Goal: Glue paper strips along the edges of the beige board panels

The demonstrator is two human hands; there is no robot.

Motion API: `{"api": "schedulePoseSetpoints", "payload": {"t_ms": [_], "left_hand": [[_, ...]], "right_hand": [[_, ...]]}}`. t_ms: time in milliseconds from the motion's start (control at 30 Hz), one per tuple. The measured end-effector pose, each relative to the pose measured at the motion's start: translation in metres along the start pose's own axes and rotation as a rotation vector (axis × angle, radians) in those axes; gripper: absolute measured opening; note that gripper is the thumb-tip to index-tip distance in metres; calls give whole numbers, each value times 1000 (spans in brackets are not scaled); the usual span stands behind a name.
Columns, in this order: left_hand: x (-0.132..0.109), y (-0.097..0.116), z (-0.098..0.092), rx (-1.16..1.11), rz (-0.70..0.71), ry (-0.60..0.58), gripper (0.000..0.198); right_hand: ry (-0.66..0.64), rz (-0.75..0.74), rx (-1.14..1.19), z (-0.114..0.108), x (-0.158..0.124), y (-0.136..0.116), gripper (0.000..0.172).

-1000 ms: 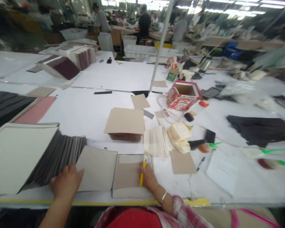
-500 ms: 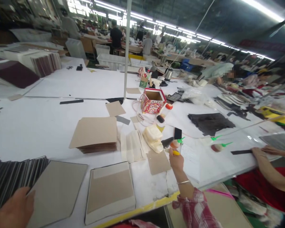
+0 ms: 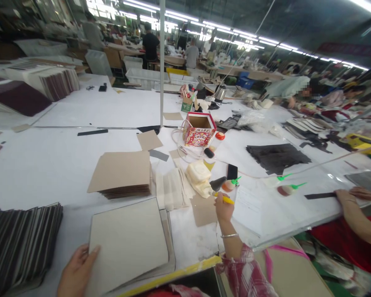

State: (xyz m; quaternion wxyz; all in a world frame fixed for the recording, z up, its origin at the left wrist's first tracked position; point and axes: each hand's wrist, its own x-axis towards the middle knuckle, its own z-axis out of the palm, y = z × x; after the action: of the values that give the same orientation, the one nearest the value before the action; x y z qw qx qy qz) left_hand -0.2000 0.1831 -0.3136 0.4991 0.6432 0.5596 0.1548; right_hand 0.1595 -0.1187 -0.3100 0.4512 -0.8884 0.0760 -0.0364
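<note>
My left hand (image 3: 77, 270) grips the left edge of a beige board panel (image 3: 128, 239) with a thin dark border, thumb on top. The panel lies over another board (image 3: 171, 247), whose right edge shows beneath it. Pinched in my right hand (image 3: 225, 211) is a yellow-handled brush (image 3: 228, 199); its tip is at the lower edge of a cream-coloured, glue-smeared container (image 3: 199, 175). Just below that container lies a small brown card (image 3: 204, 211). Pale cloth-like strips (image 3: 170, 189) lie to its left.
A stack of brown boards (image 3: 122, 171) stands ahead, with a long row of dark-edged panels (image 3: 21, 243) at left. Bottles with green nozzles (image 3: 230, 185), a phone (image 3: 232, 171) and a red patterned box (image 3: 199, 130) sit beyond. A co-worker's hands (image 3: 348, 198) hold a dark strip at right.
My left hand has brought the panel rightward from beside the row of panels onto the other board. My right hand has shifted slightly left, bringing the brush to the cream-coloured container.
</note>
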Motion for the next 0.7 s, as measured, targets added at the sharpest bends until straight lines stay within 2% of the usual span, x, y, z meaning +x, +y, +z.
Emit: {"api": "schedulePoseSetpoints", "payload": {"t_ms": [33, 100, 167, 300, 400, 533, 600, 700], "left_hand": [[3, -8, 16, -73, -34, -115, 50], [10, -28, 41, -100, -51, -234, 47], [19, -47, 52, 13, 9, -210, 42], [35, -67, 50, 282, 133, -204, 39], [39, -66, 45, 383, 162, -236, 37], [36, -62, 45, 420, 191, -219, 37], [35, -63, 46, 403, 198, -223, 38], [36, -68, 46, 380, 207, -228, 39]], "right_hand": [[-13, 8, -22, -3, 6, 0, 40], [-46, 19, -61, -3, 18, 1, 38], [-81, 23, -97, 2, 28, 1, 37], [-138, 7, -151, 16, 44, -6, 33], [-196, -11, -138, 20, 51, -13, 27], [-271, 9, -51, 18, 49, -17, 17], [-262, 51, 11, 16, 47, -16, 17], [-180, 152, 132, 14, 46, -15, 18]]}}
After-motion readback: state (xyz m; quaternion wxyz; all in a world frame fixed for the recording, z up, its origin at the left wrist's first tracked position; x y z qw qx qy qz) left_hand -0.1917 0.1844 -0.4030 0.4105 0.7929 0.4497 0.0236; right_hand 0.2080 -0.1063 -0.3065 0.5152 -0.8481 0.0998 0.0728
